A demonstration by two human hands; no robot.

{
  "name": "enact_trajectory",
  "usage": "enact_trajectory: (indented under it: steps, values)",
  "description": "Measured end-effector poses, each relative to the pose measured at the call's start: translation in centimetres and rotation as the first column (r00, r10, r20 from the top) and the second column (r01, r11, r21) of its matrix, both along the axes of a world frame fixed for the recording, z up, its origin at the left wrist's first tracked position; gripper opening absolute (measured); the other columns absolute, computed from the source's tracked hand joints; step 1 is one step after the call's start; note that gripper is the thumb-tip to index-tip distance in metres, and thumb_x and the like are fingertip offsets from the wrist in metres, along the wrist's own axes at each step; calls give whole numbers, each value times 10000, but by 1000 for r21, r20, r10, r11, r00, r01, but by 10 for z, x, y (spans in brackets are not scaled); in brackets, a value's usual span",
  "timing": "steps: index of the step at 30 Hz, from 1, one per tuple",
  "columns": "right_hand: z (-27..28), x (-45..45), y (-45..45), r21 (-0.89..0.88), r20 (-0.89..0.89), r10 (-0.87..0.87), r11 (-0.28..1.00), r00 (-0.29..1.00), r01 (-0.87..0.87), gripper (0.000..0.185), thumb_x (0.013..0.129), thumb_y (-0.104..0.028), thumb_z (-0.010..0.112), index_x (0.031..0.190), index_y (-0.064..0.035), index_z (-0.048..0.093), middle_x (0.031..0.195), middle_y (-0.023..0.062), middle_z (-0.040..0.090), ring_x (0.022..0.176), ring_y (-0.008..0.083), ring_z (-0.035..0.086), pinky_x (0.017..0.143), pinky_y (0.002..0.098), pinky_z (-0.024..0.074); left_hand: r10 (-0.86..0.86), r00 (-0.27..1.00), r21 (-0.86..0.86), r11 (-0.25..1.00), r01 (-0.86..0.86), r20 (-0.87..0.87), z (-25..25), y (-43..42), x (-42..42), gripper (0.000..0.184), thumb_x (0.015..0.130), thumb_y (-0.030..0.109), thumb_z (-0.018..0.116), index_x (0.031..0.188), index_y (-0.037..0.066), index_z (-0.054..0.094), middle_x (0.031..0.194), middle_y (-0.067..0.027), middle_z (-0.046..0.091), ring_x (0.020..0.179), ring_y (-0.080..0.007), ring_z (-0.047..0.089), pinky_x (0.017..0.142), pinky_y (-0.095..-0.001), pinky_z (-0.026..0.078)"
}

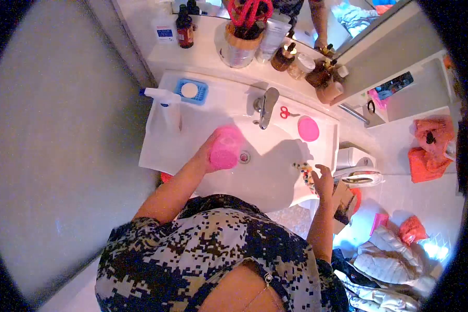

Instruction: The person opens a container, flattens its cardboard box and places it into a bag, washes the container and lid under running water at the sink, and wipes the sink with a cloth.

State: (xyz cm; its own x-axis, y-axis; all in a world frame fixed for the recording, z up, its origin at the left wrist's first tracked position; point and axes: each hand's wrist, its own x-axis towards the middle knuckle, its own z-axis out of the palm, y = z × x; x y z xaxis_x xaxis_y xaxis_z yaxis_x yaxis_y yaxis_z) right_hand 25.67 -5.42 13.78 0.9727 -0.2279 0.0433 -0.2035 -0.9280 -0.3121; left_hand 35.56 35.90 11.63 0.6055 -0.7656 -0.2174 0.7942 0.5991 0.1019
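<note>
My left hand [209, 155] is closed around a rounded, bright pink object [225, 151] above the left part of the white basin [275, 179], beside the drain. Whether it is a cup or a sponge I cannot tell. My right hand [325, 181] is at the basin's right rim with its fingers apart. A strand of small multicoloured beads [308, 176] lies right by its fingertips; I cannot make out whether they touch. Behind that hand, a flat pink disc [308, 128] rests on the sink top. Small red-handled scissors [285, 112] lie near the disc.
The tap [265, 108] rises at the basin's back. On the left stand a white spray bottle [167, 109] and a blue soap dish [191, 91]. A shelf holds a cup of red-handled tools [241, 47] and several bottles. Clothes [387, 257] are piled at lower right.
</note>
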Motion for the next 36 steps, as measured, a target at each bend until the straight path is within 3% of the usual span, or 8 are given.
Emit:
enact_trajectory:
  steps: [11, 16, 23, 27, 30, 32, 34, 36]
  values:
    - [33, 24, 38, 120, -37, 225, 968, 974, -220, 221, 787, -203, 623, 982, -99, 635, 951, 127, 632, 818, 309, 616, 719, 377, 493, 318, 937, 251, 928, -276, -148, -36, -34, -12, 496, 846, 516, 477, 1151, 134, 562, 1111, -100, 604, 928, -224, 615, 784, -459, 514]
    - [48, 20, 56, 333, 15, 290, 901, 957, -278, 209, 813, -200, 608, 988, -93, 646, 959, 111, 652, 814, 252, 645, 720, 351, 504, 128, 989, 77, 988, -133, 73, 13, -28, -35, 513, 853, 484, 511, 1178, 87, 522, 1102, -92, 593, 952, -271, 606, 789, -436, 513]
    - [48, 39, 62, 238, 20, 364, 903, 931, -358, 221, 796, -189, 626, 967, -51, 646, 919, 133, 652, 787, 268, 639, 709, 355, 501, 23, 999, 103, 994, -26, 29, -18, -29, -21, 561, 861, 505, 456, 1257, 108, 456, 1141, -121, 576, 935, -323, 602, 798, -505, 498]
    - [32, 68, 54, 131, 68, 392, 908, 917, -398, 215, 795, -181, 626, 968, -55, 647, 929, 129, 652, 808, 265, 641, 713, 353, 505, 311, 944, 260, 925, -276, -106, -17, -46, -13, 528, 839, 477, 538, 1213, 107, 499, 1127, -84, 589, 954, -237, 602, 818, -405, 511]
    - [45, 45, 59, 326, -28, 352, 888, 936, -324, 205, 796, -186, 619, 968, -78, 650, 944, 120, 652, 816, 268, 639, 720, 351, 506, 122, 986, 215, 966, -144, 112, 43, -40, -24, 525, 855, 449, 536, 1232, 87, 480, 1131, -96, 582, 954, -234, 602, 834, -414, 503]
    - [36, 42, 59, 266, -44, 347, 908, 937, -324, 224, 800, -230, 603, 978, -101, 645, 964, 108, 649, 845, 283, 627, 750, 370, 500, 200, 980, -175, 965, -196, 5, -65, -37, -36, 519, 877, 434, 512, 1245, 73, 456, 1127, -107, 576, 953, -236, 602, 828, -406, 505]
    - [45, 69, 52, 245, -12, 343, 912, 939, -329, 229, 804, -238, 603, 980, -98, 643, 934, 117, 651, 815, 284, 633, 735, 368, 500, 218, 973, -119, 971, -209, 72, -51, -43, 6, 501, 897, 422, 485, 1248, 67, 444, 1118, -111, 575, 949, -233, 602, 820, -396, 509]
    - [35, 43, 55, 337, -50, 316, 898, 947, -282, 235, 805, -245, 604, 983, -97, 642, 930, 119, 652, 813, 281, 635, 731, 367, 500, 173, 962, 353, 904, -240, 212, 39, -54, -19, 474, 915, 411, 456, 1243, 70, 444, 1105, -109, 577, 944, -225, 603, 809, -387, 514]
